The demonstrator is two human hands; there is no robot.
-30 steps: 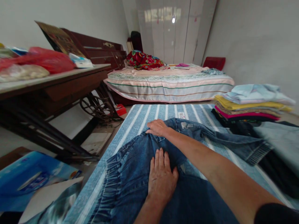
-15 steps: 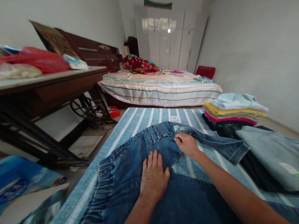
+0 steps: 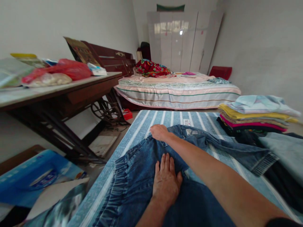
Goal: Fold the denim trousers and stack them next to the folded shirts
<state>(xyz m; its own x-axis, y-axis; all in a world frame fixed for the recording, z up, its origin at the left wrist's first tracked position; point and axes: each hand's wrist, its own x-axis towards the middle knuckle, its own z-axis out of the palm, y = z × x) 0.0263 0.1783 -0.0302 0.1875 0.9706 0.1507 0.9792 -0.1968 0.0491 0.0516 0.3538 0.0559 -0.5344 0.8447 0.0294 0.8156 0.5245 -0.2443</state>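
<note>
A pair of blue jeans [image 3: 138, 168] with a gathered elastic waistband lies spread on a blue-and-white striped surface [image 3: 132, 135]. One leg with a ribbed cuff stretches away to the right. My left hand [image 3: 167, 183] rests flat on the denim near the middle, palm down, fingers extended. At the far side edge of the jeans, near the hip, my right hand [image 3: 159, 131] is closed with its fingers pinched on the fabric. My right forearm crosses over the jeans and hides part of the leg.
Folded clothes [image 3: 253, 118] are stacked at the right, with a light blue garment [image 3: 281, 151] and dark trousers [image 3: 284, 179] nearer. A sewing machine table [image 3: 94, 86] stands at the left above a blue carton [image 3: 42, 176]. A bed [image 3: 177, 93] is behind.
My right hand has moved left along the far edge of the jeans, from the ripped patch to the hip. My left hand stays flat on the denim. The view has turned slightly left.
</note>
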